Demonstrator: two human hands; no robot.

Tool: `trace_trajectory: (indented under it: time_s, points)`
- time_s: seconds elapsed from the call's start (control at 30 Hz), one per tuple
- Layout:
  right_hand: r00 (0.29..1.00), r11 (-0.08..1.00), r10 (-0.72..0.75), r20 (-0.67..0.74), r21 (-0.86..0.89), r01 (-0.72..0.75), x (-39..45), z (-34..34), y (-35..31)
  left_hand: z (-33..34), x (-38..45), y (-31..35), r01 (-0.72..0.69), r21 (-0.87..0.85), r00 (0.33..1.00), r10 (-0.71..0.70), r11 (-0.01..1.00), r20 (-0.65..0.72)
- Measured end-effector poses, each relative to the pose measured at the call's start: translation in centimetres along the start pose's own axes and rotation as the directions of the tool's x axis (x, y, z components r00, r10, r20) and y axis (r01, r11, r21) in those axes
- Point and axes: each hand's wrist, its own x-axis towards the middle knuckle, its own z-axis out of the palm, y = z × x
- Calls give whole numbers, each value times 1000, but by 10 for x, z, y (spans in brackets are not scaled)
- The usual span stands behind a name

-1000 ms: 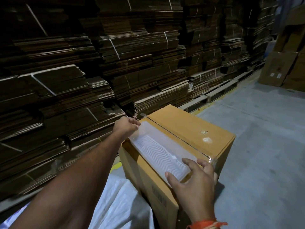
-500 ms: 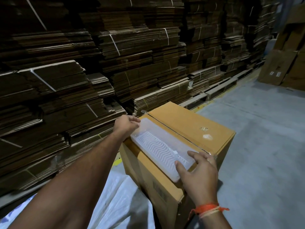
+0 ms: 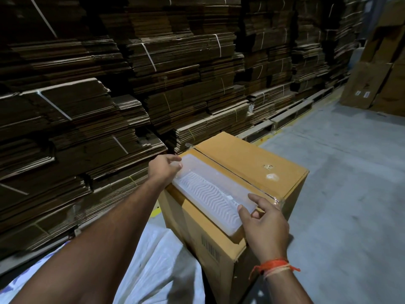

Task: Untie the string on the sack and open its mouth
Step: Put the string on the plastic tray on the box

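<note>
Sack: one white woven sack (image 3: 153,264) lies on the floor at the lower left, against the near-left side of the carton; its cloth is slack and creased, with a faint blue print at the far left; neither string nor mouth shows.
Carton: one closed brown cardboard carton (image 3: 247,159) stands on the grey floor (image 3: 350,194), taped along the top seam, a barcode on its near side, two pale marks on the lid.
Tray: one translucent white plastic tray (image 3: 210,194) with a wavy ribbed middle lies along the carton's top, by its left edge, its near end reaching the near corner.
Left hand: one, left hand (image 3: 163,167), at the tray's far end, fingers bent over that end, thumb above; it touches the tray, but a true grip cannot be told.
Right hand: one, right hand (image 3: 263,218), at the tray's near end, fingers spread and loosely bent, thumb tip on the tray's top, the others just beside its edge; an orange thread band (image 3: 274,266) circles the wrist.
Background: many strapped stacks of flattened cardboard (image 3: 109,106) on pallets along the left; a few upright cartons (image 3: 377,84) at far right.
</note>
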Motion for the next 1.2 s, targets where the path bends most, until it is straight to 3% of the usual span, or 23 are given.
trace_trajectory:
  time_s: [0.27,0.7,1.2]
  points:
    - [993,964,113,33,240,-118,-37,0,4,-8,0,-15,214,-275,970,-236,937,-49]
    - [988,931,157,11,332,-151,-46,8,6,-11,-6,-20,233,-388,966,-259,892,-15]
    - [973,887,232,-17,415,-205,-45,19,8,-16,-4,-23,260,-374,964,-258,890,57]
